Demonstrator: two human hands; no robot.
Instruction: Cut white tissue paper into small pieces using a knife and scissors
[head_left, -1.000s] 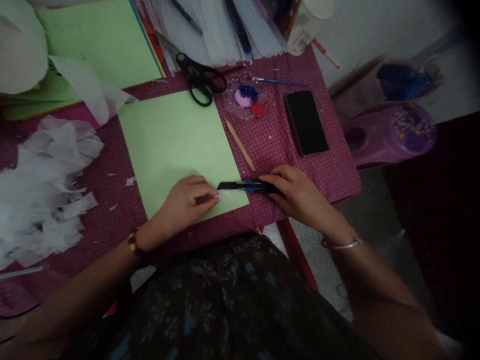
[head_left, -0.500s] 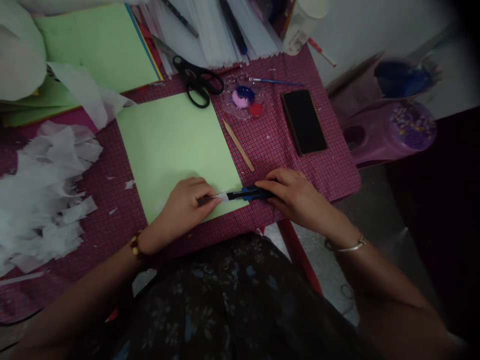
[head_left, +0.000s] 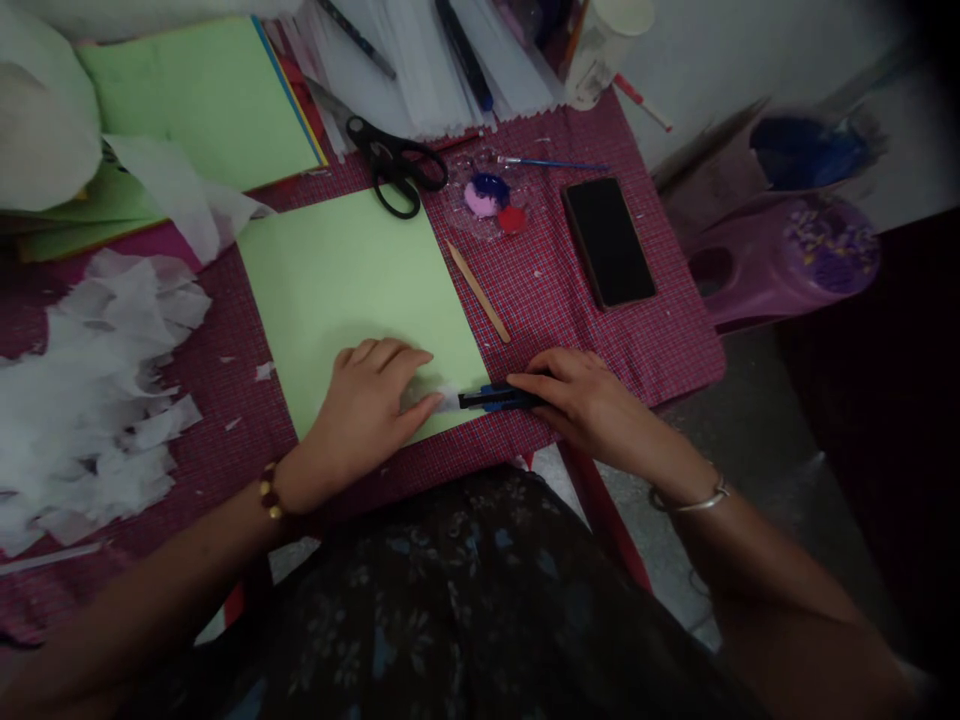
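A light green sheet (head_left: 337,270) lies on the checked red tablecloth. My left hand (head_left: 371,400) rests over its lower part, thumb and fingers apart, with nothing gripped between them. Beside the thumb tip is a small whitish piece (head_left: 448,399), too blurred to make out well. My right hand (head_left: 574,395) is wrapped round a black and blue cutter (head_left: 491,397), whose front end points left at that piece, over the sheet's lower right corner. A wooden stick (head_left: 478,292) lies just right of the sheet.
Black scissors (head_left: 397,165) touch the sheet's top edge. Beyond it are a paint palette (head_left: 487,195), a brush (head_left: 555,163) and a phone (head_left: 609,243). Torn white paper (head_left: 112,390) is heaped at left, and green sheets (head_left: 202,105) are stacked at the upper left.
My left thumb and fingers have parted from a pinch near the whitish piece. The cutter in my right hand has barely shifted, and the view has moved slightly.
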